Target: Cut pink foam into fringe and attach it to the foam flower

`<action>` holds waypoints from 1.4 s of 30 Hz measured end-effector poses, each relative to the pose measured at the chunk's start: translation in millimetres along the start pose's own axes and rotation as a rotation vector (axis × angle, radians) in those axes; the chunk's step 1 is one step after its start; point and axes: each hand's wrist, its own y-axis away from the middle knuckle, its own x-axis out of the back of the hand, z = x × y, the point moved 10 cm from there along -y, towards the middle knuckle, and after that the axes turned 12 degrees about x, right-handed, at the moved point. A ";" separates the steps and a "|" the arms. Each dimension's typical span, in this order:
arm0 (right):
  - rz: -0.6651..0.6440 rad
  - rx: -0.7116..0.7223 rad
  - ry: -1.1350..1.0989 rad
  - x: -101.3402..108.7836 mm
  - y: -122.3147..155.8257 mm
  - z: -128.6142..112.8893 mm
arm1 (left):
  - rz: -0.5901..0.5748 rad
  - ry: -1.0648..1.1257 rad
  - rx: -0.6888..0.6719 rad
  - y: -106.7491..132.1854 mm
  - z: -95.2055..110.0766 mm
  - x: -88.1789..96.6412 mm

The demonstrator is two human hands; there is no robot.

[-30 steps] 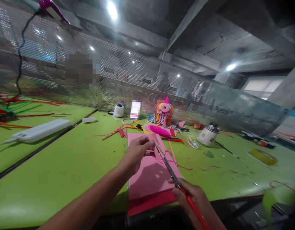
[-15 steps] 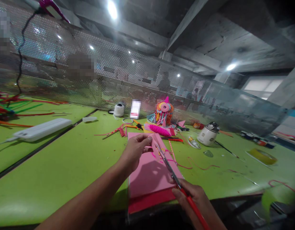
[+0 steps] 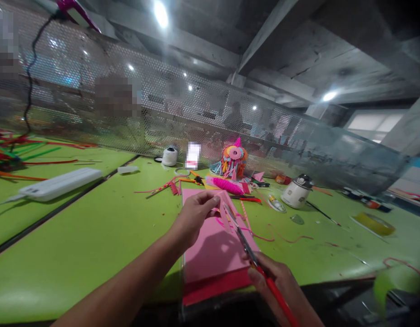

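My left hand (image 3: 196,213) pinches a small pink paper piece (image 3: 223,209) above a stack of pink sheets (image 3: 213,247) lying on a red sheet (image 3: 213,288) on the green table (image 3: 94,236). My right hand (image 3: 281,284) grips red-handled scissors (image 3: 254,259); their blades point up and away into the pink piece, just right of my left fingers. Thin pink trimmings curl beside the blades.
Behind the sheets stand a colourful fringed paper figure (image 3: 233,161), a fuzzy pink roll (image 3: 226,185), a white tape dispenser (image 3: 296,190), a white roll (image 3: 169,156) and scattered paper strips. A white power strip (image 3: 60,184) lies left. A perforated metal screen (image 3: 196,113) closes the far edge.
The scissors and my right hand have shifted slightly along the pink piece; my left hand stays pinched on it, nearly in place.
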 end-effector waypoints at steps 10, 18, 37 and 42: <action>-0.008 -0.069 -0.091 -4.3 3.7 -0.5 | -0.005 0.039 0.012 -0.1 -1.2 -1.3; -0.002 -0.087 -0.161 -9.3 0.3 0.1 | -0.017 0.062 -0.003 2.0 -0.1 -4.3; 0.052 -0.065 -0.119 -9.1 -0.5 0.9 | 0.036 0.082 0.016 2.0 -2.4 1.0; 0.038 -0.047 -0.068 -7.8 -0.8 -0.7 | 0.040 0.104 0.035 0.5 -4.9 2.4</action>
